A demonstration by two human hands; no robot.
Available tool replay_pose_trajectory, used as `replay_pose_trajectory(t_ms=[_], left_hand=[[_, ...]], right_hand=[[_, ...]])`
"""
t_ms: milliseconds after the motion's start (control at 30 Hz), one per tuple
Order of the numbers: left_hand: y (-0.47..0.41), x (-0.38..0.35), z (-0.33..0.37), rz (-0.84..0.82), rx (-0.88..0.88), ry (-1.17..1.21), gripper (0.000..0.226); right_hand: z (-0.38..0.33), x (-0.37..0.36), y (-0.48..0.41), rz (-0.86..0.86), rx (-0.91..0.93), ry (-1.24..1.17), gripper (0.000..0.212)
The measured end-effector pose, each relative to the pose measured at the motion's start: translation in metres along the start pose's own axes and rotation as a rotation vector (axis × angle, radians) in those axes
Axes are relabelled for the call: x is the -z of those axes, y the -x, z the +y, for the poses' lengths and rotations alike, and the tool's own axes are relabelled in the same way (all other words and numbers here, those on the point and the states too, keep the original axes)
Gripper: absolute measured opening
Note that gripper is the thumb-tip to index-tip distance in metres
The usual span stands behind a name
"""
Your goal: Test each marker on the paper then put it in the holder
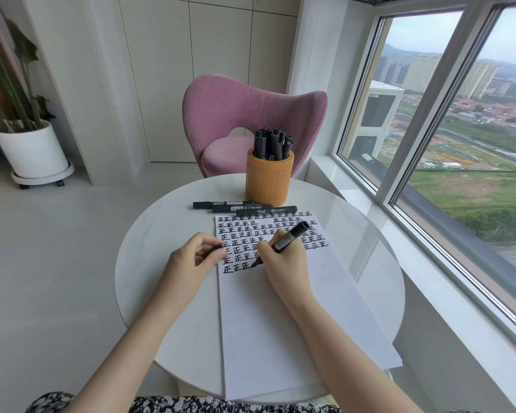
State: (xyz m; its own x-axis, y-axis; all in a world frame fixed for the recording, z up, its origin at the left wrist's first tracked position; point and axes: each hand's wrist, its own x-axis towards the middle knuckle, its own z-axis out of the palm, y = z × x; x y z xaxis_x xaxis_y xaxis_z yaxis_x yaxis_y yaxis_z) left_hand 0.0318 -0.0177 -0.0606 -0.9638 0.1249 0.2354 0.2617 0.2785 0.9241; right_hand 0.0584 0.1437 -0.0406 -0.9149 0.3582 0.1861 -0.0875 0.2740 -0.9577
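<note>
Three loose markers (245,207) lie on the table (149,263) at the far edge of the paper (280,317), just near of the holder (268,183), which is full of markers; right hand (283,263) grips uncapped marker (289,236), tip on paper; left hand (191,257) pinches dark cap (213,251) at paper's left edge.

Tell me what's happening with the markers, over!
Right hand grips marker, tip on paper. Left hand pinches what looks like its cap. Three markers lie before holder. Nothing in the way.
</note>
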Motion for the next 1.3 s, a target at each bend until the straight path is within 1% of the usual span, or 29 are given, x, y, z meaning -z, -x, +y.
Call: replay_pose_trajectory(t_ms=[100,200,267,367,500,600,733,867,967,1033,1167,1300], left_hand=[[0.000,0.001,0.001,0.001,-0.025,0.000,0.008],[-0.001,0.002,0.002,-0.008,-0.044,0.017,0.012],[-0.002,0.003,0.002,-0.007,-0.048,0.049,0.015],[-0.003,0.004,0.003,0.012,-0.030,0.094,0.018],[-0.003,0.004,0.008,0.062,-0.005,0.172,0.020],[-0.002,0.005,0.009,0.057,0.009,0.212,0.020],[-0.001,0.005,0.010,0.041,0.012,0.230,0.020],[-0.001,0.004,0.011,0.026,0.005,0.236,0.019],[0.000,0.004,0.014,0.004,0.005,0.264,0.016],[0.000,0.004,0.015,0.002,0.005,0.300,0.015],[0.002,0.004,0.016,0.015,-0.003,0.355,0.010],[0.001,0.004,0.016,0.020,0.000,0.346,0.008]], right_hand=[[0.000,0.001,-0.001,0.020,-0.004,-0.032,0.030],[0.000,0.005,-0.004,0.045,-0.027,-0.118,0.029],[-0.002,0.009,-0.005,0.006,-0.053,-0.224,0.038],[-0.008,0.012,-0.006,-0.079,-0.112,-0.393,0.041],[-0.015,0.008,-0.005,-0.102,-0.202,-0.508,0.034],[-0.019,0.002,-0.003,-0.100,-0.195,-0.470,0.043],[-0.023,-0.006,-0.004,-0.102,-0.189,-0.453,0.040],[-0.023,-0.013,-0.004,-0.153,-0.161,-0.409,0.035],[-0.021,-0.019,-0.002,-0.208,-0.135,-0.373,0.043],[-0.021,-0.023,-0.002,-0.211,-0.134,-0.379,0.046],[-0.024,-0.027,-0.004,-0.239,-0.089,-0.391,0.045],[-0.026,-0.026,-0.005,-0.268,-0.081,-0.370,0.043]])
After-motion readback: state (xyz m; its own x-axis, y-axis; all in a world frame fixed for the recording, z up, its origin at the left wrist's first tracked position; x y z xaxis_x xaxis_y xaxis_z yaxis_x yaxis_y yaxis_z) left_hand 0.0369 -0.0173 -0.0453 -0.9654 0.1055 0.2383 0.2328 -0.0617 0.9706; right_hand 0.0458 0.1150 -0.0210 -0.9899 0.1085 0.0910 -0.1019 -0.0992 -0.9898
